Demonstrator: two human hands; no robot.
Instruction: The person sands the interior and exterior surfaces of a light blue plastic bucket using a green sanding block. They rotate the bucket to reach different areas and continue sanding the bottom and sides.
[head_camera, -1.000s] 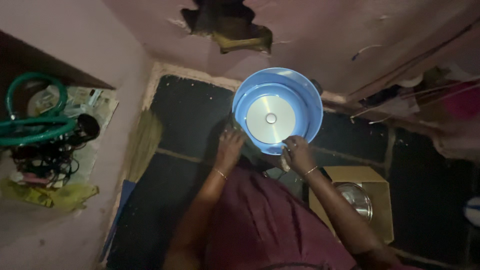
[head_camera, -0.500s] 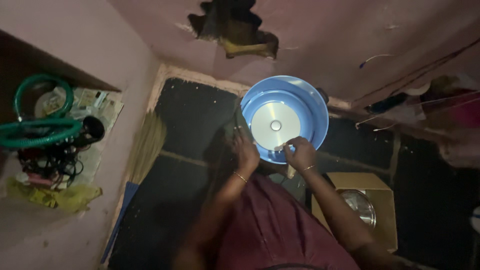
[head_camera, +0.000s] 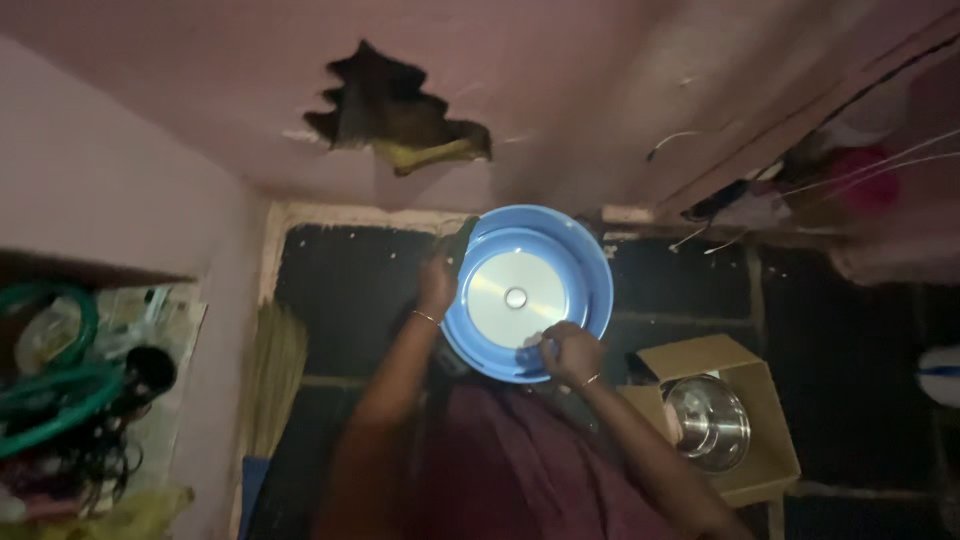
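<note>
A round blue plastic basin (head_camera: 575, 270) is held out in front of me over the dark floor, its pale round bottom with a small centre knob facing me. My left hand (head_camera: 438, 280) grips the basin's left rim and seems to hold a dark green object (head_camera: 463, 243) against it. My right hand (head_camera: 566, 352) grips the lower right rim. Both wrists wear thin bangles. My maroon garment fills the bottom of the view.
A cardboard box (head_camera: 760, 420) with a shiny steel pot (head_camera: 708, 422) inside stands at the lower right. A broom (head_camera: 275, 375) leans at the left wall. A shelf holds a green hose (head_camera: 55, 385) and clutter. The pink wall has a broken hole (head_camera: 395, 110).
The basin has drifted a little to the left and lower in view. My left hand has slid up the left rim, and my right hand stays on the lower rim.
</note>
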